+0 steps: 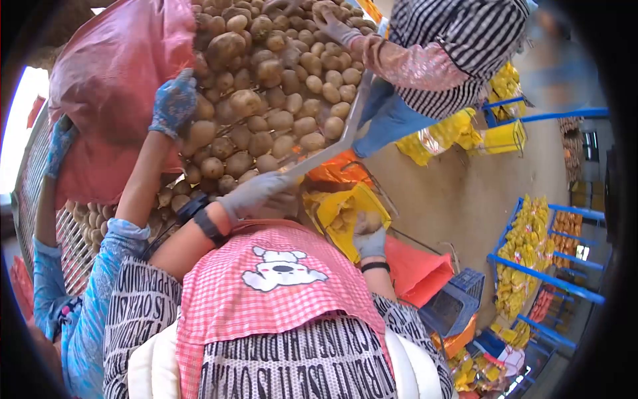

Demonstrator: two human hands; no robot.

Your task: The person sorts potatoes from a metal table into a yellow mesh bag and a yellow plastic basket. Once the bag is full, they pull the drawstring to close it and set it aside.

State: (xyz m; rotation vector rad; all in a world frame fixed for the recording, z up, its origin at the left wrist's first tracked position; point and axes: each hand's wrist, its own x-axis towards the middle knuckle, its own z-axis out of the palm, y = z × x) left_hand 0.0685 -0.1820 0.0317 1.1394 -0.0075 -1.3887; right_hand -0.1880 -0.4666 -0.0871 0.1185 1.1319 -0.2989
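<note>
My left hand (256, 191), in a grey glove, is at the near rim of the metal sorting tray (325, 154). Its fingers are curled over tan, blurred potatoes (282, 205) beneath the palm. My right hand (369, 237), also gloved in grey, is in the mouth of a yellow mesh bag (325, 211). Blurred potatoes show in that bag beside its fingers, and whether the fingers grip one cannot be made out. A large heap of potatoes (279, 123) covers the tray beyond my left hand.
At left, a co-worker's blue-gloved hands (174, 105) hold a red sack (116, 86) over the heap. Across the tray another person's gloved hand (335, 28) touches potatoes. On my right are a red bag (419, 269), a blue crate (455, 300) and filled yellow bags (525, 259).
</note>
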